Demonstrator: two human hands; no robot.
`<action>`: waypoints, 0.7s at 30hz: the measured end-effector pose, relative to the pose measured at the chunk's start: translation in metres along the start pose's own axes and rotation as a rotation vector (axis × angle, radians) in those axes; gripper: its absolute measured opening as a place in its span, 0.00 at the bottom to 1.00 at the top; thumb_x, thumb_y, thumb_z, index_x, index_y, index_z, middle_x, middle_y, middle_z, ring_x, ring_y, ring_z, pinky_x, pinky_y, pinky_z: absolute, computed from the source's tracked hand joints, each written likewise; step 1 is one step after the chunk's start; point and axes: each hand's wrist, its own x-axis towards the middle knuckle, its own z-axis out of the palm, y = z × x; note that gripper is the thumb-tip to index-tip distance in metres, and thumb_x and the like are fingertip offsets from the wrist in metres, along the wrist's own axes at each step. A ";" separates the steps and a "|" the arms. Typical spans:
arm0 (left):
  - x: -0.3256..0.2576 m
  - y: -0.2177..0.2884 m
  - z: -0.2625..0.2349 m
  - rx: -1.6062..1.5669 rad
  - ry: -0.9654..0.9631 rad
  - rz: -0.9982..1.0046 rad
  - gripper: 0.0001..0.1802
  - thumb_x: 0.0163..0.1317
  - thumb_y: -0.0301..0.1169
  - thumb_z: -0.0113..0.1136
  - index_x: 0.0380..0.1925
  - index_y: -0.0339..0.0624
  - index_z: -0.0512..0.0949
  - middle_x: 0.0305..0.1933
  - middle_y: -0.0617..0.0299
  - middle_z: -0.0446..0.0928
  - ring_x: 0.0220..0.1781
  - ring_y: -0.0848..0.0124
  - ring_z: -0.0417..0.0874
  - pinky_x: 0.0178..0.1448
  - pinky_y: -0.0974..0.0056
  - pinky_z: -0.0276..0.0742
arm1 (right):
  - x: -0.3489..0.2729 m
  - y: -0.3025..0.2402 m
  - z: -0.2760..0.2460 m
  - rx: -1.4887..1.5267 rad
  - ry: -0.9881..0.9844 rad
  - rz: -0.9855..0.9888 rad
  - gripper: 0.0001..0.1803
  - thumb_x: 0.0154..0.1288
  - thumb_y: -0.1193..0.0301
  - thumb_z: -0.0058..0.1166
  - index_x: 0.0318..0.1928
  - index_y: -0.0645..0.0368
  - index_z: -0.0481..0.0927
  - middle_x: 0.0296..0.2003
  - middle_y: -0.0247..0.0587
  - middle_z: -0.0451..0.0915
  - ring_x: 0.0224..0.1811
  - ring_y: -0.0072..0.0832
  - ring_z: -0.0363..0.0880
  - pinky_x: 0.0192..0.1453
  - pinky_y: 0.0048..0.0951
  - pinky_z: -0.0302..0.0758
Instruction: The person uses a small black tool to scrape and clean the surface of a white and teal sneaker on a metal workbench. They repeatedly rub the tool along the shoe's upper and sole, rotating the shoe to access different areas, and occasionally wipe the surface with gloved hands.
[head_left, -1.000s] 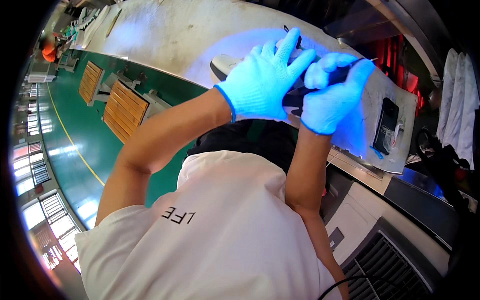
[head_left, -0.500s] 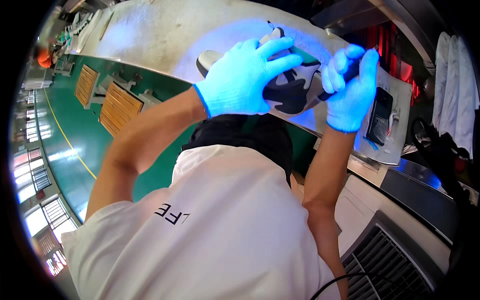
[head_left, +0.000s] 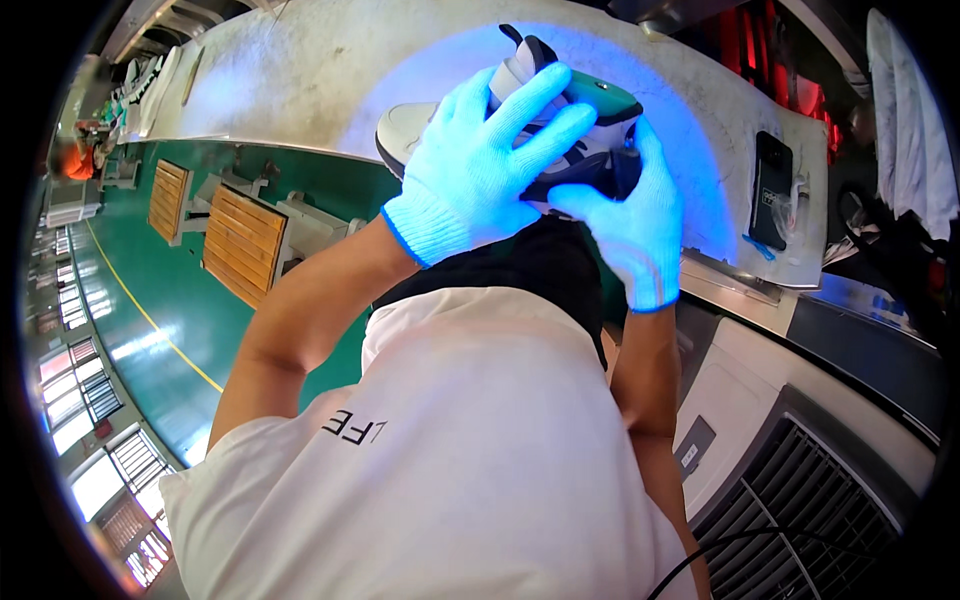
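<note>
A sneaker (head_left: 612, 98) in white, black and green lies tilted at the near edge of the worktable, under blue light. My left hand (head_left: 480, 175), in a knitted glove, lies across the shoe's upper with its fingers closed over it near the collar. At the shoe's right end my right hand (head_left: 636, 225), gloved too, curves round the dark part with the thumb on the near side and fingers on the far side. Both gloves look bright blue under the lamp. Most of the shoe's middle is hidden by my left hand.
The pale worktable (head_left: 300, 75) runs off to the left. To the right lie a black phone (head_left: 770, 190) and a clear plastic wrapper (head_left: 796, 212). Slatted wooden tops (head_left: 242, 240) stand on the green floor at left; a dark grille (head_left: 800, 490) is at lower right.
My right hand has moved left and now wraps the shoe's end; before, it was curled round a dark thing beside it. The shoe has turned, showing more of its green part.
</note>
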 end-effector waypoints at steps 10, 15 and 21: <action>-0.013 -0.014 -0.017 -0.260 0.060 0.008 0.63 0.43 0.36 0.91 0.83 0.55 0.70 0.89 0.44 0.63 0.80 0.37 0.75 0.75 0.41 0.83 | 0.003 -0.009 -0.002 -0.056 -0.004 -0.019 0.40 0.50 0.61 0.90 0.62 0.62 0.85 0.52 0.50 0.94 0.56 0.40 0.94 0.63 0.42 0.88; -0.052 -0.063 -0.054 -0.340 -0.058 -0.184 0.61 0.49 0.43 0.89 0.84 0.49 0.68 0.81 0.42 0.74 0.78 0.41 0.79 0.79 0.45 0.81 | 0.005 -0.004 -0.001 -0.055 0.005 0.027 0.36 0.53 0.62 0.88 0.59 0.64 0.85 0.49 0.44 0.94 0.48 0.32 0.92 0.59 0.37 0.87; -0.040 -0.056 -0.047 -0.257 -0.200 -0.310 0.59 0.45 0.47 0.89 0.80 0.50 0.74 0.74 0.46 0.82 0.74 0.44 0.84 0.79 0.45 0.80 | -0.001 -0.012 0.002 -0.043 0.019 0.015 0.37 0.55 0.61 0.87 0.61 0.66 0.85 0.51 0.45 0.94 0.51 0.33 0.92 0.61 0.37 0.87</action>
